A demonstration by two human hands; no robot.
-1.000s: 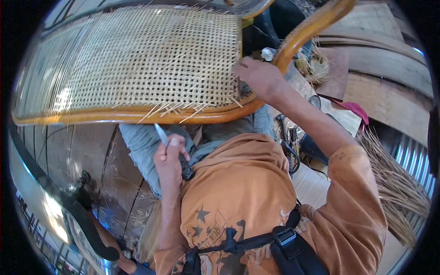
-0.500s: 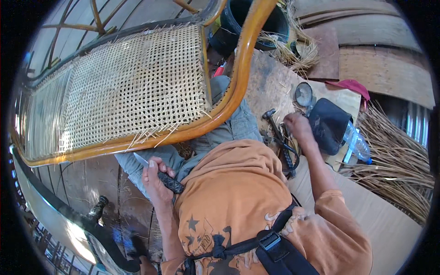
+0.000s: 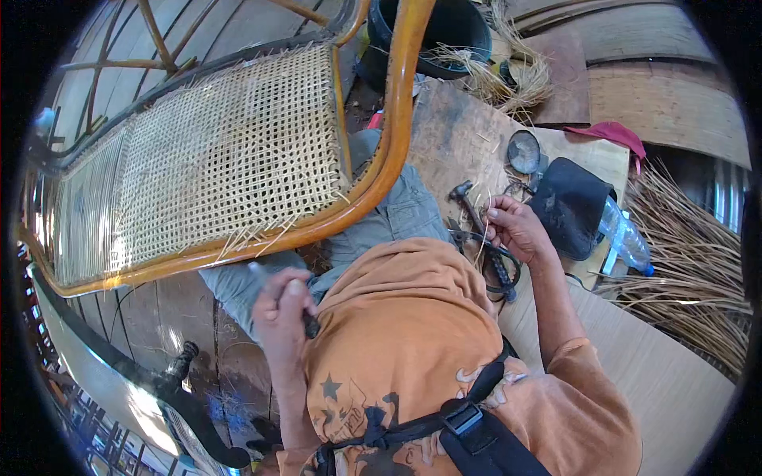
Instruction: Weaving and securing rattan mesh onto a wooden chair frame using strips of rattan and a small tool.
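- Cane webbing (image 3: 226, 159) looks largely woven; loose ends (image 3: 255, 239) jut untrimmed at five o'clock;
- left hand (image 3: 282, 308) grips a knife (image 3: 311, 324); right hand (image 3: 520, 226) pinches a cane strand (image 3: 484, 236)

Two hands (image 3: 282, 311) (image 3: 517, 230), one knife (image 3: 311, 324), one bottle (image 3: 627, 238)

A furniture workshop: a woven cane panel (image 3: 230, 151) in a curved wooden frame (image 3: 398, 103), a hammer (image 3: 460, 190), long fibre strips (image 3: 683, 238) (a thick heap), and plank flooring (image 3: 175, 311).

Orange shirt (image 3: 413, 317) | chest: dark lettering (image 3: 349, 429) beside star print (image 3: 330, 386) | not clearly readable
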